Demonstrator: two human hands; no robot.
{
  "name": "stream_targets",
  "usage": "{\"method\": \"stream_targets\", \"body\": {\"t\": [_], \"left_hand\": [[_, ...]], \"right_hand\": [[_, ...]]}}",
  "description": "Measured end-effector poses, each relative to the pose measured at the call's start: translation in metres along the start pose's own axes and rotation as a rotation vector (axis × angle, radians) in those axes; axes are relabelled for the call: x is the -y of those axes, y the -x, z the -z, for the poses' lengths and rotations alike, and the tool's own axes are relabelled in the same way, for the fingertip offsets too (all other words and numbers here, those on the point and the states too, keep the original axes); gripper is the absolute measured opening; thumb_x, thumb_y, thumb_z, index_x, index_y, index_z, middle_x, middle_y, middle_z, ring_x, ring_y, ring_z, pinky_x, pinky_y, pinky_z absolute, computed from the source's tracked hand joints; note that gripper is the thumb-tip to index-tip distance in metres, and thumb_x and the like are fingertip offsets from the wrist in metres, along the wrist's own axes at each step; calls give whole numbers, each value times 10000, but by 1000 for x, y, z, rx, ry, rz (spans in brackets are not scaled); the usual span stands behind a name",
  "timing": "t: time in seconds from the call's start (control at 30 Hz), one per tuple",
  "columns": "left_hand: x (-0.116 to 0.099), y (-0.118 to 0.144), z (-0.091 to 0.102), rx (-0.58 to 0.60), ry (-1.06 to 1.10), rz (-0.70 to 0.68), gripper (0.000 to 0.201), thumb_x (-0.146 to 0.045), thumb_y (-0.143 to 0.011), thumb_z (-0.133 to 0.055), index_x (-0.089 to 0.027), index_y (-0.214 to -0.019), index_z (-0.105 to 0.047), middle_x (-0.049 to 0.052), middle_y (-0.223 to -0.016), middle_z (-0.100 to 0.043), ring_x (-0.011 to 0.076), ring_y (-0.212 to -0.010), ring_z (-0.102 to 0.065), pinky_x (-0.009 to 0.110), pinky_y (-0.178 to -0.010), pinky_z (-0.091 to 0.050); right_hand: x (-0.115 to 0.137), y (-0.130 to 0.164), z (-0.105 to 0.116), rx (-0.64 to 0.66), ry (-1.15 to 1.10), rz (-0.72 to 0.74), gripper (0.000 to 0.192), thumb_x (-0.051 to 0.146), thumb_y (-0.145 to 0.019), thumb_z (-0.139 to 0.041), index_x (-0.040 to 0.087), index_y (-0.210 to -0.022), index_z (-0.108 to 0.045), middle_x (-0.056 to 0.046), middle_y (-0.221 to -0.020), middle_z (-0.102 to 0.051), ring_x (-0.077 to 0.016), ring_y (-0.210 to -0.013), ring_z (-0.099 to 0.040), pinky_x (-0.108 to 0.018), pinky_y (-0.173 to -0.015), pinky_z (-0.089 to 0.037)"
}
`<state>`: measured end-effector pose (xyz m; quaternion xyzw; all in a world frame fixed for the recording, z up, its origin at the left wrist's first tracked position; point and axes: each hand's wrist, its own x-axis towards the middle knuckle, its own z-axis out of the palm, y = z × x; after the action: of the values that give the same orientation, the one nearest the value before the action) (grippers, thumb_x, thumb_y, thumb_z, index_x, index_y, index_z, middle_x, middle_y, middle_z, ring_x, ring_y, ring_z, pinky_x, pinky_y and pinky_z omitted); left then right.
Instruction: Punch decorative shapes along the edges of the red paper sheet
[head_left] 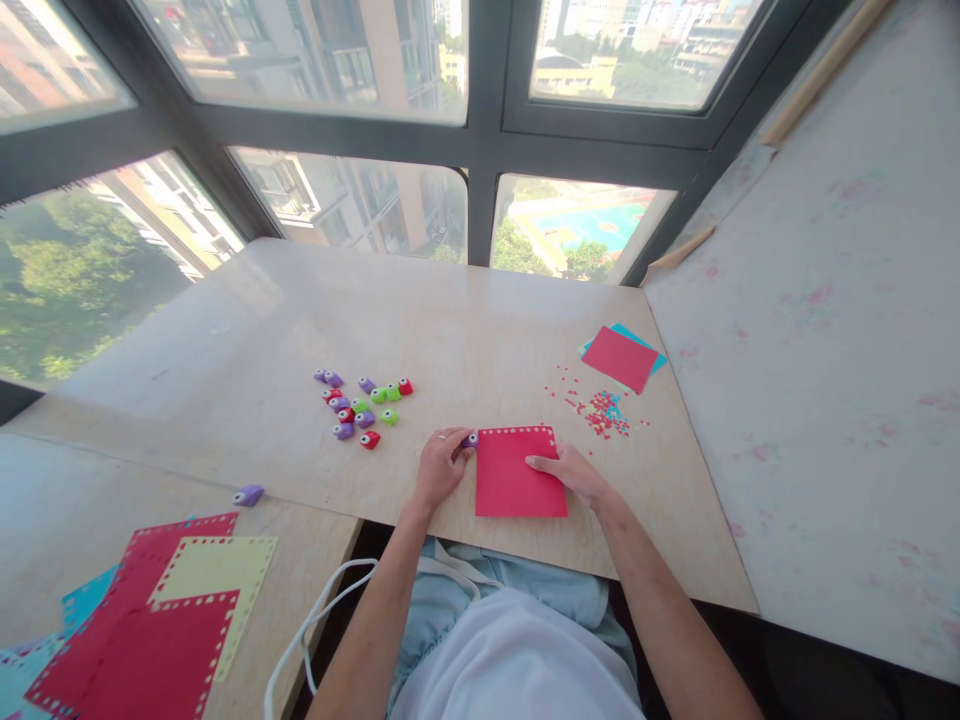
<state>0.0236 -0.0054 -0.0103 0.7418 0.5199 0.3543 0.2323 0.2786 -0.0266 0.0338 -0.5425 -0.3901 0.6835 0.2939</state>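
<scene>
A sheet of red paper (517, 475) lies at the table's front edge, with a row of punched holes along its far edge. My left hand (442, 465) is closed around a small purple craft punch (470, 440) at the sheet's far left corner. Whether the paper sits inside the punch's slot I cannot tell. My right hand (577, 472) grips the sheet's right side, thumb flat on top and the other fingers mostly hidden underneath. Left of my left hand stand several small craft punches (360, 405) in purple, green and red.
Punched-out paper bits (606, 412) are scattered to the right, near a stack of red and blue paper (621, 358). On the lower left surface lie hole-edged sheets (161, 650) and a lone purple punch (248, 495). A white cable (300, 630) hangs there. Windows and a papered wall border the table.
</scene>
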Motion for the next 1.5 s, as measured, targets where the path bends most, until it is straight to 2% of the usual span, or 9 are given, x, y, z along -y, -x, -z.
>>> {"method": "stream_targets", "body": {"t": [0.27,0.4,0.6,0.93,1.13,1.37,1.5], "left_hand": [[0,1,0,-11,-13,1,275,-307,-909,-580,-202,-1150,-660,95,-1125,-685,220,-1049,-622,393,-941,-503],[0,0,0,-10,-8,1,273,-321,-924,-554,-200,-1144,-663,101,-1125,-685,220,-1052,-624,393,-941,-504],[2,0,0,-10,0,-3,266,-308,-924,-551,-209,-1143,-665,91,-1129,-683,215,-1053,-627,374,-933,-508],[0,0,1,-8,23,27,256,-302,-914,-564,-214,-1131,-668,81,-1150,-671,215,-1069,-615,367,-942,-501],[0,0,2,1,24,26,263,-295,-916,-559,-207,-1142,-660,85,-1157,-670,218,-1081,-613,376,-962,-493],[3,1,1,4,33,16,260,-290,-908,-572,-214,-1142,-657,79,-1160,-669,219,-1086,-612,387,-968,-493],[3,0,2,-9,75,40,272,-310,-906,-581,-219,-1152,-651,84,-1175,-658,222,-1085,-614,389,-960,-499]], "right_hand": [[5,1,0,12,12,-1,401,397,-646,-816,176,-963,-708,-80,-957,-759,-244,-829,-716,-372,-771,-564],[8,0,1,23,10,-46,387,372,-630,-826,182,-951,-721,-79,-925,-763,-238,-796,-718,-365,-755,-573],[12,-5,1,29,-5,-37,367,410,-610,-837,179,-873,-727,-92,-941,-761,-247,-790,-715,-368,-727,-580],[11,-18,-1,78,6,39,414,425,-665,-812,197,-996,-711,-56,-1006,-754,-226,-854,-708,-341,-777,-557],[11,-15,0,95,75,-15,394,428,-639,-821,190,-936,-719,-56,-945,-761,-227,-811,-707,-337,-747,-555],[13,-17,-3,126,67,-44,442,438,-637,-830,182,-973,-700,-68,-989,-757,-226,-843,-711,-326,-770,-562],[10,-21,-3,58,56,4,413,460,-693,-793,176,-976,-692,-79,-983,-756,-230,-839,-717,-321,-756,-567]]}}
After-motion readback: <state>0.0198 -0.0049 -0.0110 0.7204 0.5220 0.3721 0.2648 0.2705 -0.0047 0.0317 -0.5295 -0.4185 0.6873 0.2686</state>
